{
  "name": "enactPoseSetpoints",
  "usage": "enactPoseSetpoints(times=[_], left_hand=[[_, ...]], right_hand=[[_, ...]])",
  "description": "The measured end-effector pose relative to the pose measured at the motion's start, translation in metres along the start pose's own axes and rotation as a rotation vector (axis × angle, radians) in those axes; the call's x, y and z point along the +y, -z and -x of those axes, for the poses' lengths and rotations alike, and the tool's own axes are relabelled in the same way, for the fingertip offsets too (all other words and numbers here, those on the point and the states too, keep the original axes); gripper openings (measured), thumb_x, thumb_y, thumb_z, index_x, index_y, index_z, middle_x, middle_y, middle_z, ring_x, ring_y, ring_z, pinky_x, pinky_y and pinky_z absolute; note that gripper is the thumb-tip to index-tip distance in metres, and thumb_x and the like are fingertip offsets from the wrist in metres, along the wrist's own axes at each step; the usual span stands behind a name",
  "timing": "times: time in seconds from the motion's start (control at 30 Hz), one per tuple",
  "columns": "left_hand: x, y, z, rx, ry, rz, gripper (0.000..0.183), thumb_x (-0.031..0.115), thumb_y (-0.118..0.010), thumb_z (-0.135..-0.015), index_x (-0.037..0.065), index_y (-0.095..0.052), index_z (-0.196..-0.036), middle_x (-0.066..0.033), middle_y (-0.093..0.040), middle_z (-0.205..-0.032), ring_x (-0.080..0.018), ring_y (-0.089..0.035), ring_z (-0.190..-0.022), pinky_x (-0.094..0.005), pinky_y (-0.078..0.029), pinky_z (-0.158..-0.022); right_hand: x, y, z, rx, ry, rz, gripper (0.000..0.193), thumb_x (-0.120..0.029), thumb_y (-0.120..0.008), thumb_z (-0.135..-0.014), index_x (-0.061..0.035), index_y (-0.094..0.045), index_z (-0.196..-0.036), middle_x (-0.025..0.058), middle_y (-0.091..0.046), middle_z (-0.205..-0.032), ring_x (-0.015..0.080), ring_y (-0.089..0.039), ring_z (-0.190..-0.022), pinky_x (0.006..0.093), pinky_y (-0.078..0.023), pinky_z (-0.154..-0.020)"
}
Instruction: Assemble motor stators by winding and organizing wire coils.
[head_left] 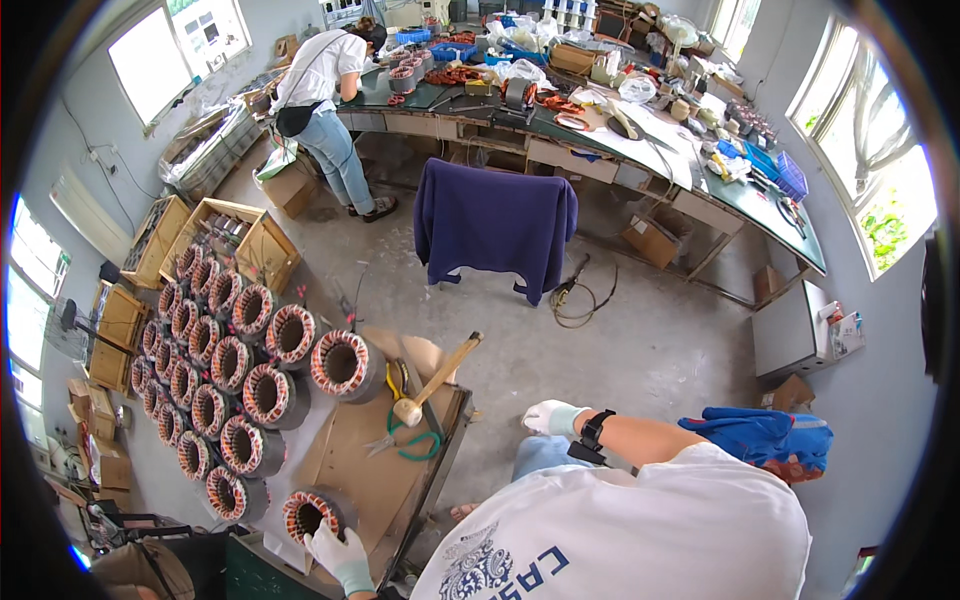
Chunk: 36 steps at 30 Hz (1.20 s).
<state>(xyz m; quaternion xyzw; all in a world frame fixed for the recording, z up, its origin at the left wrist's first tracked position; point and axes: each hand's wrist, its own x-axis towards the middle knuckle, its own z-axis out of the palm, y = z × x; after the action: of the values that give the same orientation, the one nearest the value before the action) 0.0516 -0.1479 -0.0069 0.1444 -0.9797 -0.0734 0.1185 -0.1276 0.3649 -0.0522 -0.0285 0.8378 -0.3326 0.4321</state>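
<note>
My left hand [340, 558], in a white glove, grips the near rim of a motor stator [346, 508] with orange-and-white laced windings. That stator stands apart at the near end of the table, its bore facing up. Beside it on brown cardboard [345, 445] lie a mallet [436, 383] with a wooden handle, green-handled scissors [425, 447] and yellow-handled pliers [392, 379]. Several similar stators [277, 398] stand in rows to the left. My right hand [553, 417], also gloved, is curled closed by my knee, away from the table, with nothing visible in it.
A chair draped with a purple cloth [495, 225] stands ahead. Behind it runs a cluttered long workbench [560, 140], where another person [325, 95] leans over. Wooden crates [240, 245] sit beyond the stators. A blue bag [765, 437] lies at right; a cable coil [580, 300] is on the floor.
</note>
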Motion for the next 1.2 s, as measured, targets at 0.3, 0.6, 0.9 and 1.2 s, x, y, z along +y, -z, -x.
enactPoseSetpoints(times=[0.3, 0.6, 0.9, 1.2], left_hand=[[0.174, -0.018, -0.034, 0.220, 0.291, -0.066, 0.049, 0.003, -0.066, -0.077, -0.005, -0.058, -0.124, -0.0239, -0.060, -0.120, -0.0422, -0.054, -0.119, -0.0520, -0.037, -0.112], [0.438, -0.099, -0.156, -0.252, -0.327, 0.244, 0.050, 0.013, -0.068, -0.078, 0.004, -0.060, -0.127, -0.0199, -0.057, -0.136, -0.0415, -0.051, -0.129, -0.0513, -0.040, -0.109], [0.428, -0.214, -0.268, -0.697, -0.702, 0.011, 0.022, 0.019, -0.061, -0.087, 0.014, -0.072, -0.106, -0.0059, -0.064, -0.120, -0.0280, -0.053, -0.123, -0.0446, -0.040, -0.106], [0.386, -0.204, -0.361, -1.236, -0.072, -0.705, 0.043, 0.046, -0.052, -0.096, 0.018, -0.076, -0.119, -0.0042, -0.072, -0.121, -0.0221, -0.057, -0.126, -0.0406, -0.040, -0.101]], right_hand=[[0.228, 0.063, -0.101, 0.312, 0.601, 0.414, 0.022, -0.034, -0.057, -0.091, -0.0174, -0.070, -0.097, 0.0100, -0.068, -0.092, 0.0322, -0.069, -0.092, 0.0477, -0.052, -0.079], [0.176, 0.333, -0.067, 0.184, 0.152, 0.258, 0.033, -0.027, -0.052, -0.098, -0.0059, -0.069, -0.118, 0.0149, -0.073, -0.106, 0.0302, -0.070, -0.092, 0.0386, -0.055, -0.080], [0.121, 0.407, -0.068, 0.359, 0.143, -0.275, 0.032, -0.023, -0.053, -0.101, -0.0027, -0.069, -0.120, 0.0141, -0.074, -0.098, 0.0226, -0.069, -0.085, 0.0338, -0.053, -0.078], [0.031, 0.511, -0.147, 0.337, 0.145, -0.447, 0.029, -0.015, -0.052, -0.101, 0.0014, -0.068, -0.119, 0.0126, -0.075, -0.102, 0.0182, -0.072, -0.094, 0.0310, -0.055, -0.085]])
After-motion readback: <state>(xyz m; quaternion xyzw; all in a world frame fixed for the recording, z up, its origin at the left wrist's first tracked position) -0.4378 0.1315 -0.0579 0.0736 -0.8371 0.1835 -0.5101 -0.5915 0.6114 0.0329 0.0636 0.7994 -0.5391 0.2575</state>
